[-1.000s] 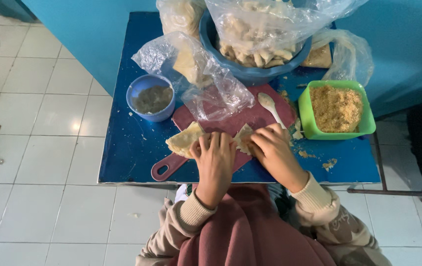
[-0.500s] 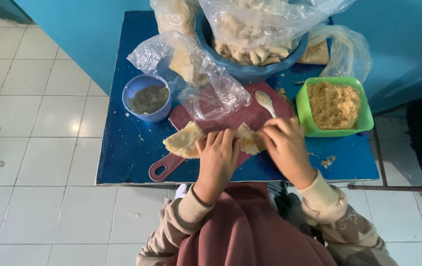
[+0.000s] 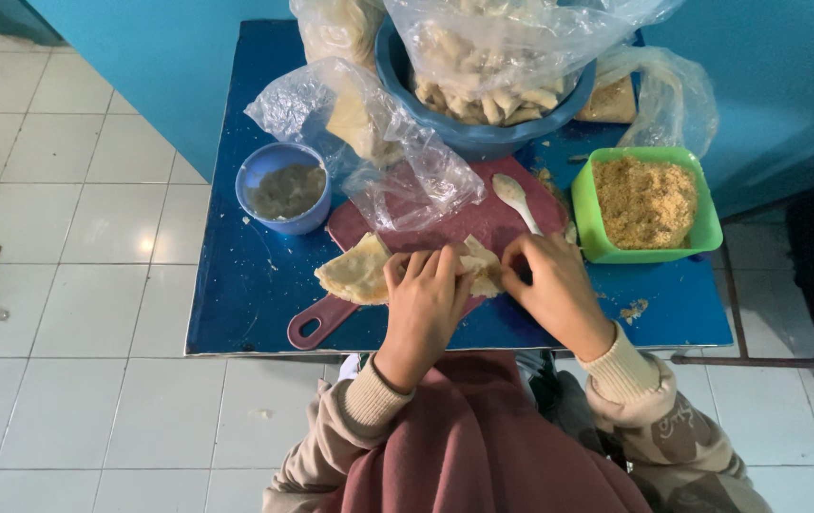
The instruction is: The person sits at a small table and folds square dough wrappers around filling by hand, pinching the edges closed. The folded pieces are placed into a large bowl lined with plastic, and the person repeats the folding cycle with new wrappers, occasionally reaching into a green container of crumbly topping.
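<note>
1. Since half a second ago, both hands have stayed on the pale wrapper (image 3: 361, 274), the right one drawing slightly closer to the left.
2. The left hand (image 3: 423, 302) lies flat with its fingers stretched forward, pressing down on the middle of the wrapper.
3. The right hand (image 3: 547, 287) is curled, its fingertips pinching the wrapper's right end just beside the left hand's fingers.
4. Under both hands sits a dark red cutting board (image 3: 483, 220), its looped handle sticking out below and left of the left hand.
5. A white spoon (image 3: 514, 199) rests on the board just beyond the right hand.
6. Right of the right hand stands a green tub (image 3: 589, 224) filled with brownish crumbs.
7. Beyond and left of the left hand is a small blue bowl (image 3: 257, 171) holding a dark, wet filling.
8. Ahead of the left hand lies a crumpled clear plastic bag (image 3: 421, 185) with more pale sheets inside.
9. Farthest ahead of both hands, a large blue basin (image 3: 483, 142) holds pale rolled pieces under plastic.
10. Everything rests on a blue table (image 3: 245, 294) above white floor tiles.
</note>
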{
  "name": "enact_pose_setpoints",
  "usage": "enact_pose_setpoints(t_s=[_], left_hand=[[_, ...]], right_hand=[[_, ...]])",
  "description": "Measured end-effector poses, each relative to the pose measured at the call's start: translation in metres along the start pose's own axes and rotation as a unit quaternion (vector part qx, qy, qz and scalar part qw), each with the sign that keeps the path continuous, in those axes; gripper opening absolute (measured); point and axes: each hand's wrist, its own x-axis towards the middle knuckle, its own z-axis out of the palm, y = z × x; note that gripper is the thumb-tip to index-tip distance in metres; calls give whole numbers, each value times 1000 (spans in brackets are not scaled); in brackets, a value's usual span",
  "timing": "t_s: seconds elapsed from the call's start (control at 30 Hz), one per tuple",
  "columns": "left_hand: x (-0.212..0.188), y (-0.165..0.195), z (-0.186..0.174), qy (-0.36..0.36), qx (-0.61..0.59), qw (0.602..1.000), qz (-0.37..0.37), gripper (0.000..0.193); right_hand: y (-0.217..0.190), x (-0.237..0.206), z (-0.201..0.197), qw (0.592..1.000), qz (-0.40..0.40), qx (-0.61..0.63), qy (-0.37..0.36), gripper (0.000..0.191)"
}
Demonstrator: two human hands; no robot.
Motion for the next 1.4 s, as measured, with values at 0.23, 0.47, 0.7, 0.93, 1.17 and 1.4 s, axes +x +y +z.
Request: enact_pose_setpoints(t_s=[0.23, 0.47, 0.7, 0.93, 1.17, 1.4], left_hand=[[0, 3, -3, 12, 11, 999, 33, 10], [0, 3, -1, 24, 18, 999, 34, 8], [0, 3, 1, 24, 27, 999, 38, 10], [-2, 3, 1, 18, 31, 999, 38, 21], [-2, 1, 2, 1, 36, 999, 22, 20], [-4, -11, -19, -29, -35, 995, 93, 24]], right_hand=[[-10, 2, 3, 980, 90, 177, -19, 21], [0, -6, 2, 1000, 1, -17, 22, 27], [5, -2, 3, 1000, -6, -5, -4, 19], [-15, -2, 8, 985, 51, 157, -52, 29], [-12, -10, 10, 994, -62, 80, -32, 27], [-5, -12, 1, 984, -171, 30, -23, 25]])
